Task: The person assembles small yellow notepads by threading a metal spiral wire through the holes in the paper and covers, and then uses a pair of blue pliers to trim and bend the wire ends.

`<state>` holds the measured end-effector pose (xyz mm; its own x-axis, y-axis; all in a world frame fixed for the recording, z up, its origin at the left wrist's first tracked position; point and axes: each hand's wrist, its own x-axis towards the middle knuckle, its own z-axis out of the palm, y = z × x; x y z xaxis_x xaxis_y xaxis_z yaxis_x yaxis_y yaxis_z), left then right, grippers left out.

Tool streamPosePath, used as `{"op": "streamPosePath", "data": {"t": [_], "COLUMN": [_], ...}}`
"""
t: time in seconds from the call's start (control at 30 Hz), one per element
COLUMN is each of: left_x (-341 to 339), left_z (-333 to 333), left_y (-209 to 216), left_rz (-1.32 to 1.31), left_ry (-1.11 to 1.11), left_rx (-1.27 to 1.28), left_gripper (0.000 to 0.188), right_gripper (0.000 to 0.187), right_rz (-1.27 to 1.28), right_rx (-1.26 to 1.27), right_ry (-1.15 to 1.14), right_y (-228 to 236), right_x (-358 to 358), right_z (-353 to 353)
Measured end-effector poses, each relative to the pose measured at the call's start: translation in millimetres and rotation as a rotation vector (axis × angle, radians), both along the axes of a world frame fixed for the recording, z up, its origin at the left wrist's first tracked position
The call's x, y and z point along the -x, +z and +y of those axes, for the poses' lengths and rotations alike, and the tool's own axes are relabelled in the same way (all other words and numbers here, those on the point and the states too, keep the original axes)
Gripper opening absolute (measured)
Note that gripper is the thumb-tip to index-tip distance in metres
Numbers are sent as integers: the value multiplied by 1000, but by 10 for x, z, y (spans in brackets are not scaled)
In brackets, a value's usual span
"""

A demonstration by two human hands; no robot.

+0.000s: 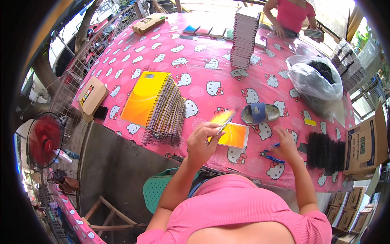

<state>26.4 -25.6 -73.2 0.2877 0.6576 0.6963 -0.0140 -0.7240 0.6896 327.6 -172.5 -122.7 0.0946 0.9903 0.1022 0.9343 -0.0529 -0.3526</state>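
My left hand (203,140) is closed on a small spiral notebook (221,118) with a yellow cover, pinched near its coil and blurred at the top. Beneath it on the table lies another small notebook (233,135) with a yellow-orange cover. My right hand (286,145) is slightly smeared by motion, its fingers stretched out and the thumb apart. Next to that thumb, pliers (267,155) with blue handles lie on the tablecloth, partly under the hand. A blue slipper (260,113) lies just beyond the notebooks.
A tall stack of yellow spiral notebooks (148,97) stands to the left, and a taller notebook stack (245,38) at the back. On the right are black coils (325,151), a clear plastic bag (313,81) and a cardboard box (365,140). Another person (294,18) stands across the table.
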Motion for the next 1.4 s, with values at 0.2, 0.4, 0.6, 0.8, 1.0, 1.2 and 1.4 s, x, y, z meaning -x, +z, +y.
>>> {"op": "streamPosePath", "data": {"t": [0.2,0.4,0.6,0.8,1.0,1.2,1.4], "left_x": [-9,-28,-16,66,764,1453,1177], "left_z": [-138,-202,-233,-263,-137,703,772], "left_y": [40,135,144,307,1355,783,788], "left_rz": [-31,-17,-10,2,-603,-407,-598], "left_ry": [-3,13,16,30,466,752,533], "left_rx": [36,22,-20,-137,-77,241,256], "left_gripper": [17,16,19,19,23,12,8], "right_gripper": [53,45,40,26,46,44,42], "right_rz": [-109,428,526,1696,185,-12,537], "right_rx": [108,-255,-261,535,-74,-315,198], "right_ry": [-73,28,112,84,-247,-218,-486], "right_y": [23,930,981,818,78,4,-45], "right_x": [304,1227,1352,1209,714,737,930], "right_z": [-342,119,253,300,-73,-26,671]}}
